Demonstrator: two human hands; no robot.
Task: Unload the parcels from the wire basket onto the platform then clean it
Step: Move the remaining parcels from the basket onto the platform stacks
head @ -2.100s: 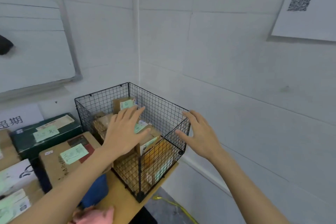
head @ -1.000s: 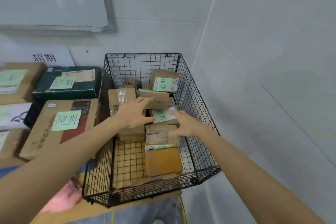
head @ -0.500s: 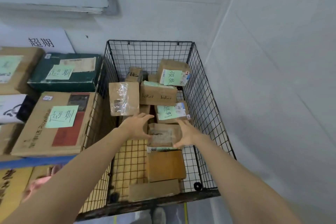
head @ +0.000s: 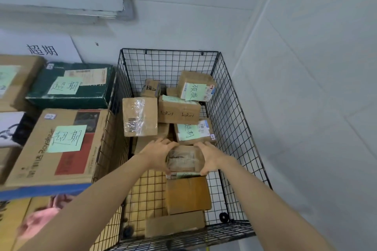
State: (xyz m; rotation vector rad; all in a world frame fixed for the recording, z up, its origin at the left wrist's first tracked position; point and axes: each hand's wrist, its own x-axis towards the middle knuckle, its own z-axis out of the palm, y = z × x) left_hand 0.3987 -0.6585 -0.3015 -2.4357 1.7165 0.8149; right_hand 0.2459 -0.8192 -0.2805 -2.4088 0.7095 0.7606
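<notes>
Both hands were down inside the wire basket [head: 234,120]. The left hand [head: 158,153] and right hand [head: 210,158] each grasped one side of a small parcel [head: 184,159] wrapped in clear tape, fingers curled over its far edge. The parcel sat mid-basket, its near edge over a plain brown box [head: 187,194] and its far edge against a box with a green note [head: 192,132]. A good lift would probably go straight up and level until clear of the wire rim, so the neighbours were not dragged along. A plastic-wrapped box [head: 139,116] lay just beside the left hand. Left of the basket, a large carton [head: 55,144] and a green box [head: 71,85] stood close together, so free room for setting down looked scarce.
</notes>
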